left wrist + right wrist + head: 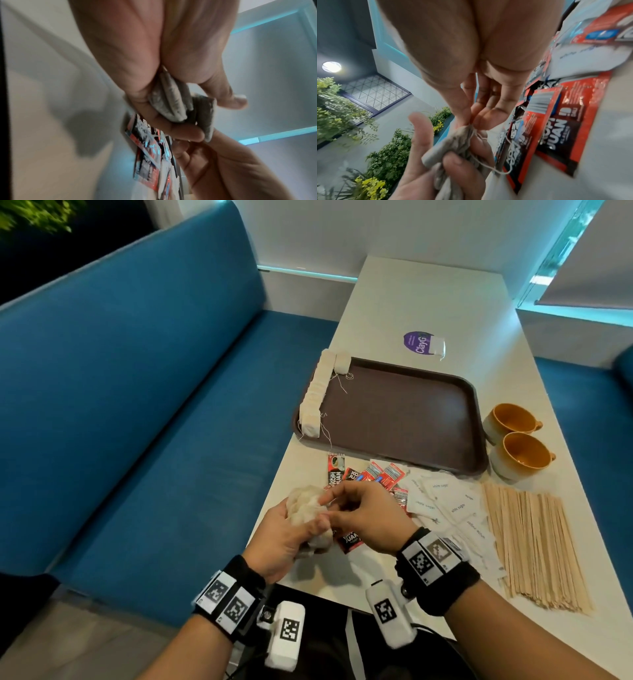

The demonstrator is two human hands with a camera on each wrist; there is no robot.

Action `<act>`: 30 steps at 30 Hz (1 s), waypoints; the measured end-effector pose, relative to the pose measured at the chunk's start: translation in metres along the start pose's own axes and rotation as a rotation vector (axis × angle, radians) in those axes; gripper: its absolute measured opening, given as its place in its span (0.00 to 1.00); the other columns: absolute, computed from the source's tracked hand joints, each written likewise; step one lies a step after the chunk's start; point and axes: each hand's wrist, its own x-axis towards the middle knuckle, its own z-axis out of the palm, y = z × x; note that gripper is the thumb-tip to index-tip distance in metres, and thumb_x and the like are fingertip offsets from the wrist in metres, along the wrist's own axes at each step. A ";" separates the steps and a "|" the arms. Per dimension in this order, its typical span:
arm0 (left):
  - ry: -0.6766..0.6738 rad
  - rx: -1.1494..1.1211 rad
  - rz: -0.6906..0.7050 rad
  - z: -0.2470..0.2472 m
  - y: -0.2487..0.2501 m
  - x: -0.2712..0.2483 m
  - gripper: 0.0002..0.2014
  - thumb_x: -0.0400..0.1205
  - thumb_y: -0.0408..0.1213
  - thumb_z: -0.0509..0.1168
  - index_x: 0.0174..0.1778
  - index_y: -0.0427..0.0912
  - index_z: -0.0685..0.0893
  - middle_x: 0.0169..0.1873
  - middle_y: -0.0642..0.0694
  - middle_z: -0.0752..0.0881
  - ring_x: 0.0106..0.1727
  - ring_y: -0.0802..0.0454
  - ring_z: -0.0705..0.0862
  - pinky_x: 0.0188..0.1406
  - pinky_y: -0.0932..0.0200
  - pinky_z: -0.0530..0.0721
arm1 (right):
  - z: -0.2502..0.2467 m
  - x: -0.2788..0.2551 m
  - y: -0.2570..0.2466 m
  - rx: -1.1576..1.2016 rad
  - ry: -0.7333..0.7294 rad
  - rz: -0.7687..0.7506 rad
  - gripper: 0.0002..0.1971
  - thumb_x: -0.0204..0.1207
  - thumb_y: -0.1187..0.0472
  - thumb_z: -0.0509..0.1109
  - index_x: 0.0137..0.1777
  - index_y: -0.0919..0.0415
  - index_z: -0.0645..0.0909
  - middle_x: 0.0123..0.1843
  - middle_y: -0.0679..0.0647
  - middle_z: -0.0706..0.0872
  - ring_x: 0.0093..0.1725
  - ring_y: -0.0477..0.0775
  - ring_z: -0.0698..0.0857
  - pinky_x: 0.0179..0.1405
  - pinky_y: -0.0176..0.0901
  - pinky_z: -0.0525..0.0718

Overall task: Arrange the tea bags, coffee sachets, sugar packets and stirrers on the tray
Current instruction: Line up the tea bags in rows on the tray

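Note:
My left hand [303, 523] grips a bunch of pale tea bags [305, 506] above the table's near left edge. My right hand [327, 504] pinches the top of one bag in that bunch between thumb and forefinger [464, 119], and a string [488, 166] trails from it. The brown tray [404, 419] lies beyond, with a row of tea bags [317, 392] along its left rim. Red coffee sachets [371, 474], white sugar packets [445, 503] and wooden stirrers [534, 542] lie on the table in front of the tray. In the left wrist view the tea bags [171, 102] sit between my left hand's thumb and fingers.
Two orange-lined cups [512, 422] [522, 458] stand right of the tray. One loose tea bag [436, 345] lies on a purple sticker [414, 342] behind it. A blue bench [154, 405] runs along the white table's [428, 302] left side.

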 end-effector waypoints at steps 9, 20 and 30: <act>0.021 -0.187 -0.021 -0.011 0.003 0.006 0.26 0.74 0.28 0.75 0.68 0.29 0.80 0.56 0.30 0.87 0.49 0.34 0.84 0.34 0.51 0.87 | -0.010 0.004 -0.003 0.104 0.184 0.024 0.02 0.76 0.70 0.78 0.45 0.66 0.88 0.39 0.58 0.92 0.33 0.52 0.88 0.37 0.44 0.89; 0.146 -0.028 -0.020 -0.041 0.003 0.020 0.24 0.67 0.35 0.81 0.58 0.37 0.87 0.44 0.34 0.85 0.43 0.39 0.72 0.43 0.43 0.75 | -0.073 0.052 -0.042 0.070 0.324 0.002 0.06 0.76 0.77 0.76 0.50 0.72 0.84 0.35 0.60 0.90 0.30 0.59 0.88 0.26 0.44 0.89; 0.195 0.206 0.023 -0.045 0.003 0.011 0.23 0.66 0.47 0.79 0.56 0.44 0.88 0.42 0.39 0.91 0.38 0.41 0.90 0.35 0.53 0.86 | -0.147 0.170 -0.057 -0.129 0.526 -0.085 0.05 0.78 0.62 0.79 0.41 0.55 0.89 0.40 0.55 0.93 0.41 0.58 0.94 0.55 0.59 0.93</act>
